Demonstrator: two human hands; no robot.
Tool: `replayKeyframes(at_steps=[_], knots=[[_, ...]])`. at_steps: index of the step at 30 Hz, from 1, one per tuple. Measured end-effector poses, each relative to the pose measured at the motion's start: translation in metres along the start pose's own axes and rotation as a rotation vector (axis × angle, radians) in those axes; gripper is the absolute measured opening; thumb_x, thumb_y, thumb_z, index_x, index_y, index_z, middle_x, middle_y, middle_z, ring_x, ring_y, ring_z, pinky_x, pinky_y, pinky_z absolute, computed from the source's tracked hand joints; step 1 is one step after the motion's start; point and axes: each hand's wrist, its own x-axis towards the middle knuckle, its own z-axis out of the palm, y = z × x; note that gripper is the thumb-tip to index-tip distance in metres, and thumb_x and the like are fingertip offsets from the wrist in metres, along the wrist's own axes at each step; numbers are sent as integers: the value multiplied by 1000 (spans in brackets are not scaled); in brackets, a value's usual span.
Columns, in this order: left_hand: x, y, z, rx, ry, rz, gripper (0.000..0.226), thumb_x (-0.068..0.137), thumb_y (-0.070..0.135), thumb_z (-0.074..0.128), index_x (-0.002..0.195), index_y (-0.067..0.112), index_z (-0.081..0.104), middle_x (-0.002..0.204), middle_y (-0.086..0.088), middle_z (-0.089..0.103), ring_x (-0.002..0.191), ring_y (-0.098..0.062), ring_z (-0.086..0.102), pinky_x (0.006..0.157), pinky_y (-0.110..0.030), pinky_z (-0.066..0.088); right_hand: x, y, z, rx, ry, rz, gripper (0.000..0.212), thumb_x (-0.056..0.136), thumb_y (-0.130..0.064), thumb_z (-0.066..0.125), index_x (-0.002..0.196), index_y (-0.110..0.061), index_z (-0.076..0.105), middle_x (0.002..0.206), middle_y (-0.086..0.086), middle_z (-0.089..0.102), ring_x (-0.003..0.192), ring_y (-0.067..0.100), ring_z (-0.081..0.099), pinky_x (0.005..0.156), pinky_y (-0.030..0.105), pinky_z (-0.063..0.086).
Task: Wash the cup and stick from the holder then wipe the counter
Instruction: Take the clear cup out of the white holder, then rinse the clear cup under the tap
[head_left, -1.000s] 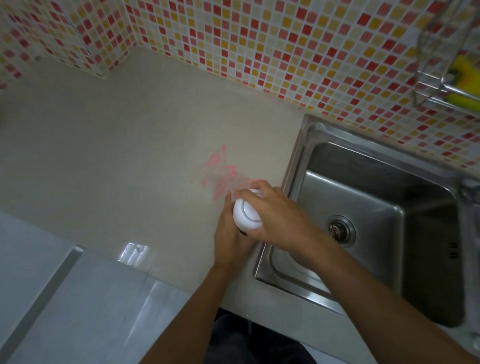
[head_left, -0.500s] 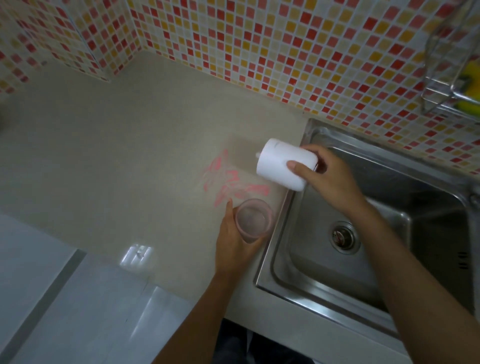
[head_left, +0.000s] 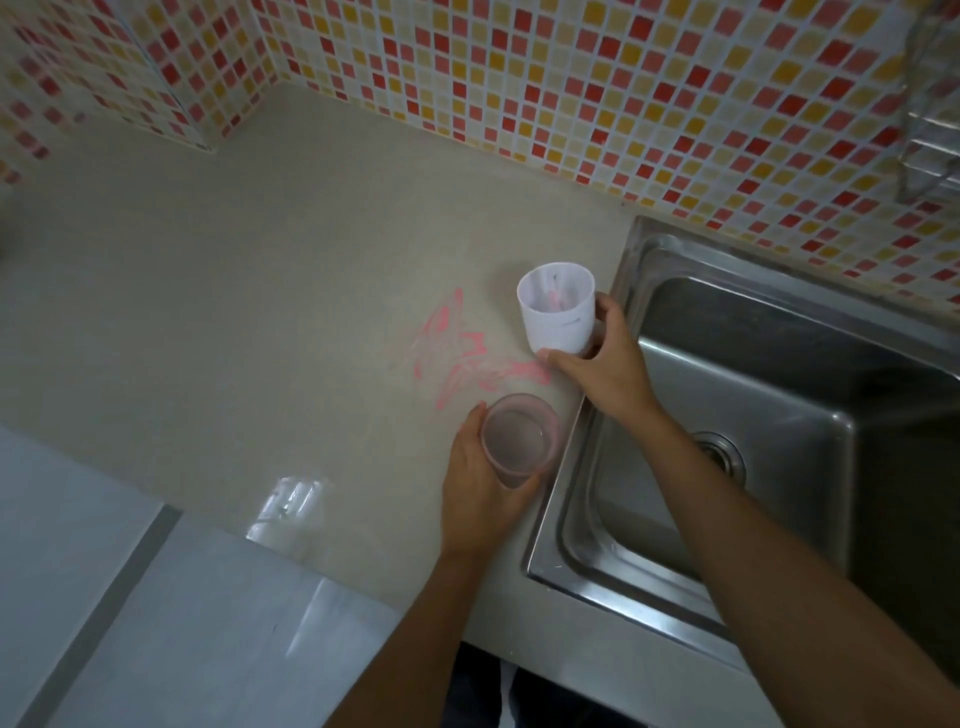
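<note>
1. Now my left hand (head_left: 485, 488) is gripping the pink cup (head_left: 517, 444) upright beside the sink (head_left: 629, 270).
2. My right hand (head_left: 605, 364) is clasping the white holder (head_left: 558, 319) beside the pink smear (head_left: 457, 358) on the counter (head_left: 249, 312).

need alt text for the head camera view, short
A person's left hand holds a clear pink cup and the right hand grips an upright white holder, both over a beige counter beside a steel sink. A pink smear marks the counter beside them, below a red and yellow tiled wall.
</note>
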Motion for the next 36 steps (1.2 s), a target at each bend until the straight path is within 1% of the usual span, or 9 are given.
replayKeyframes(at_steps=[5, 9, 14, 17, 21, 26, 31, 33, 36], knots=[[1, 1, 0, -21, 5, -1, 91, 64, 51, 83, 137, 18, 40, 134, 2, 51, 123, -13, 49, 99, -18, 38, 1, 6, 7, 18, 29, 5, 90, 60, -32, 87, 135, -29, 38, 125, -11, 57, 111, 9, 58, 92, 35, 52], [0, 0, 0, -40, 0, 16, 95, 60, 58, 80, 137, 23, 37, 134, 4, 49, 118, -2, 45, 99, -19, 39, 7, 7, 9, -22, 21, -8, 93, 59, -35, 86, 137, -27, 36, 129, -6, 57, 113, 13, 58, 94, 41, 51], [-1, -1, 1, -66, 15, 9, 91, 61, 55, 82, 135, 27, 37, 133, 5, 50, 121, -10, 50, 100, -25, 43, -13, 9, 0, -11, 27, -17, 109, 59, -43, 84, 148, -30, 21, 147, -6, 42, 133, 14, 43, 108, 43, 40], [-3, 0, -1, -104, -10, -5, 88, 62, 58, 79, 134, 34, 35, 134, 8, 49, 122, -11, 50, 101, -26, 41, -67, 21, -9, -110, 128, 13, 95, 77, -40, 75, 151, -27, 17, 154, -3, 32, 139, 14, 33, 113, 40, 31], [-2, 0, -3, -125, -17, -7, 86, 61, 42, 87, 132, 24, 41, 130, 2, 53, 121, -18, 53, 103, -33, 44, -165, 63, -22, -332, 119, 100, 77, 90, -45, 58, 151, -22, 17, 155, 3, 28, 142, 20, 27, 114, 33, 24], [-16, 11, 0, -178, -93, 103, 84, 61, 28, 90, 127, 31, 39, 127, 3, 52, 118, -17, 53, 101, -32, 45, -224, 100, -47, -602, 147, 121, 66, 96, -51, 40, 150, -17, 22, 154, 5, 31, 142, 20, 27, 115, 35, 21], [-36, 39, 28, -173, -290, 197, 94, 64, 18, 88, 141, 15, 35, 138, 5, 43, 126, -7, 43, 106, -22, 37, -246, 130, -87, -796, 157, 176, 68, 94, -57, 26, 149, -16, 27, 153, 5, 34, 144, 18, 24, 119, 39, 2], [-41, 54, 42, -90, -354, 313, 88, 66, 16, 85, 139, 18, 35, 134, 7, 43, 122, -4, 42, 105, -17, 35, -249, 144, -113, -818, 199, 267, 68, 95, -57, 27, 149, -16, 27, 154, 6, 32, 145, 19, 21, 118, 41, -3], [-41, 71, 67, 104, -362, 533, 68, 66, 10, 79, 125, 14, 46, 118, -10, 55, 111, -18, 48, 106, -28, 35, -245, 161, -150, -784, 201, 457, 66, 97, -52, 33, 151, -16, 18, 158, 8, 23, 147, 21, 13, 118, 48, -4]])
